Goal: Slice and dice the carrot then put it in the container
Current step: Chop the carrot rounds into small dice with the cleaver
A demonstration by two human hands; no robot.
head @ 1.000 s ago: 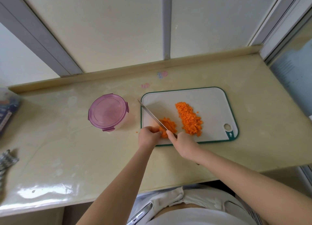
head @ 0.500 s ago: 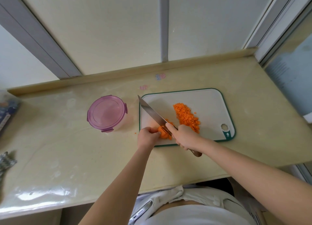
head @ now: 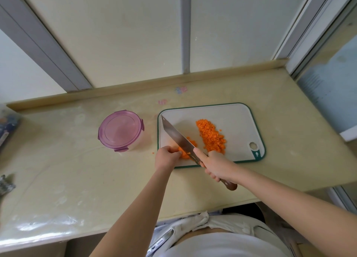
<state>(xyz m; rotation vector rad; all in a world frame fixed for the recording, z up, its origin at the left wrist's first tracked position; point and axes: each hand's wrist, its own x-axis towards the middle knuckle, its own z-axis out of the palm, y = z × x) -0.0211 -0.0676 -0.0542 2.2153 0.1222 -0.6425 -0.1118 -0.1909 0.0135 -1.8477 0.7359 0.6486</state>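
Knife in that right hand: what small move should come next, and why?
Probably press the knife down for a cut. The right hand grips its handle, with the blade angled over the uncut carrot that the left hand pins on the cutting board, beside the diced pile.

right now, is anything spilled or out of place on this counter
One small carrot bit lies off the cutting board, on the counter just left of it, near the lidded container. Nothing else stands out.
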